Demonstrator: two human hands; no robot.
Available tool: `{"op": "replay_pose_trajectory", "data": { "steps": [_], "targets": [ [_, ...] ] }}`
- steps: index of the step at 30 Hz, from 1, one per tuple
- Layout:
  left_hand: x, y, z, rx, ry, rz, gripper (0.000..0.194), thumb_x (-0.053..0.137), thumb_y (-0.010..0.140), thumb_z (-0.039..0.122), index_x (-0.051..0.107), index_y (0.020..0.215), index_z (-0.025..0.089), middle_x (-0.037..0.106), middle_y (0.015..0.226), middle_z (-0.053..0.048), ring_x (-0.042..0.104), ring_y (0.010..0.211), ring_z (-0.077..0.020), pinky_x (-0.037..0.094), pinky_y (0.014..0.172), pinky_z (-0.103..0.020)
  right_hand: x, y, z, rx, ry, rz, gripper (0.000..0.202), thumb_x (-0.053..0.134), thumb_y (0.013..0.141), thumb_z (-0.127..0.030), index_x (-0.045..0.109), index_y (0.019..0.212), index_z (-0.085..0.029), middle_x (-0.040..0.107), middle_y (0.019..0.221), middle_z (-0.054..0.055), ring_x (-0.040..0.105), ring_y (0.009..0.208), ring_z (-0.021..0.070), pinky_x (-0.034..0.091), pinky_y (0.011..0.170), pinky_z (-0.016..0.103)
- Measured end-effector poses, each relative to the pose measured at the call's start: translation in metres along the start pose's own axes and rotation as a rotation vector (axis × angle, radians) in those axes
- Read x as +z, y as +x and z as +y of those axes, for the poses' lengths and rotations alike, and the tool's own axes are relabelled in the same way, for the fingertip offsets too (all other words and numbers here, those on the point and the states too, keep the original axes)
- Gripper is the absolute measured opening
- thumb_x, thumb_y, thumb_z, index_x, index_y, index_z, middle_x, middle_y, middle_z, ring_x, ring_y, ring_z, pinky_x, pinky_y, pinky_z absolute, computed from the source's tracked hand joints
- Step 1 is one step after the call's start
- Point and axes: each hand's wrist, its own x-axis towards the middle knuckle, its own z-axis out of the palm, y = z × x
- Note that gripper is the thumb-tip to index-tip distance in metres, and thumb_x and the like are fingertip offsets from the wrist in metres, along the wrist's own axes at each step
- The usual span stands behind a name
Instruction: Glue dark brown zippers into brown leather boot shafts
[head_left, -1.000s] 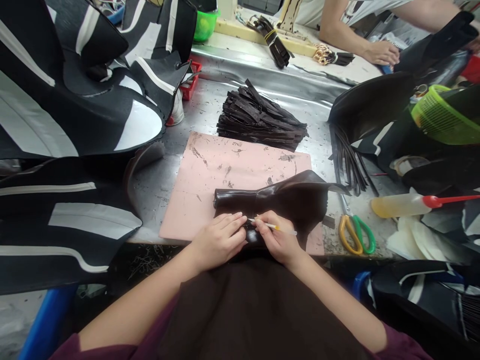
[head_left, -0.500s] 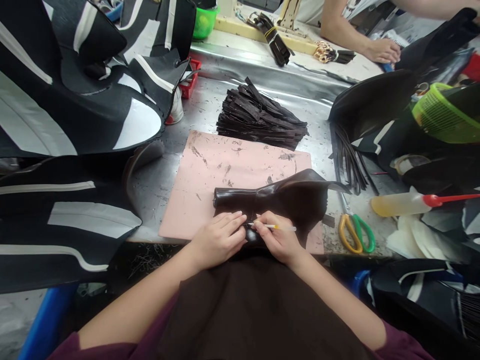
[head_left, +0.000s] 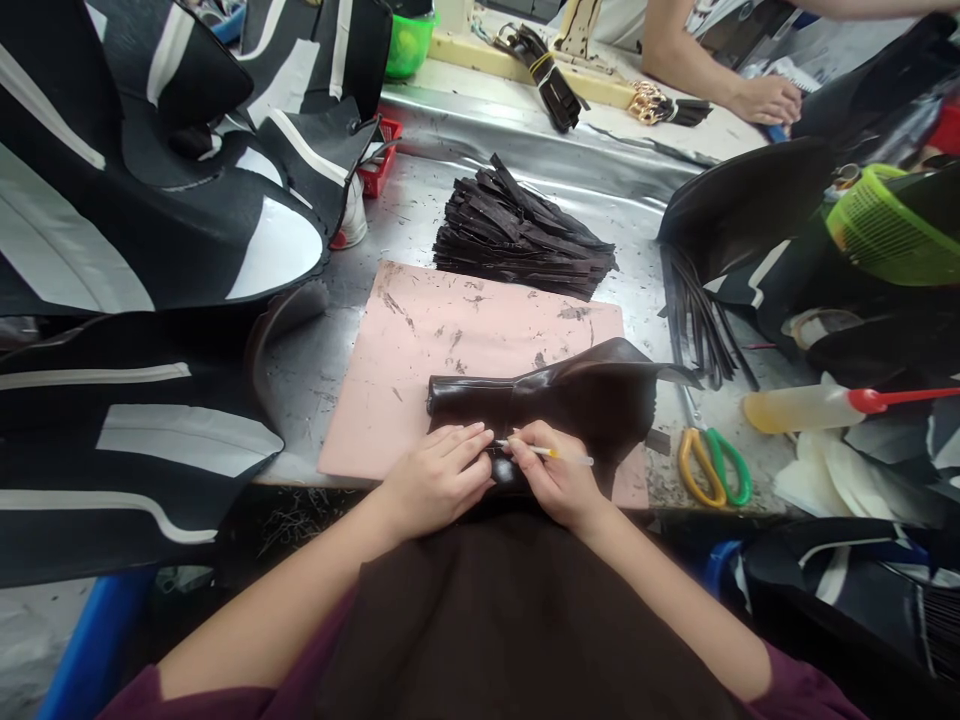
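The right hand (head_left: 551,475) is grasping a thin pen (head_left: 576,460) between its fingers, and the tip of this pen points toward the left hand (head_left: 442,477). The left hand lies on the dark brown leather (head_left: 592,405) with its fingers close together; whether it also pinches the leather, one cannot tell. The leather is under both hands and spreads beyond them to the right, its rolled end just ahead of the left fingers. It lies partly on a pink mat (head_left: 420,340), which is on the desk (head_left: 405,200). Farther ahead of the hands there is a pile of dark strips (head_left: 517,240). To the right of the right hand are the scissors (head_left: 712,468) with one yellow and one green handle, and past them a bottle (head_left: 799,410) with a red top.
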Motion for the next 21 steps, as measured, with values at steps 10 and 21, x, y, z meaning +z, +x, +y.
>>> {"op": "replay_pose_trajectory", "data": {
  "steps": [10, 21],
  "targets": [
    [0.0013, 0.0004, 0.0003, -0.001, 0.016, -0.010, 0.018, 0.049, 0.083, 0.023, 0.061, 0.089, 0.011, 0.062, 0.108, -0.011, 0.055, 0.105, -0.0229, 0.047, 0.088, -0.036, 0.0002, -0.0002, 0.0000, 0.009, 0.033, 0.009, 0.015, 0.044, 0.084, -0.021, 0.054, 0.072, -0.019, 0.059, 0.061, 0.001, 0.056, 0.056, 0.0122, 0.044, 0.054, 0.024],
    [-0.0002, 0.0000, -0.0001, -0.002, 0.017, -0.031, 0.017, 0.048, 0.083, 0.024, 0.060, 0.089, 0.012, 0.061, 0.109, -0.010, 0.055, 0.104, -0.0225, 0.046, 0.089, -0.037, -0.0021, -0.0027, 0.0025, 0.142, 0.046, 0.107, 0.019, 0.044, 0.084, -0.023, 0.052, 0.068, -0.019, 0.059, 0.059, -0.001, 0.056, 0.052, 0.0106, 0.043, 0.050, 0.022]
  ]
}}
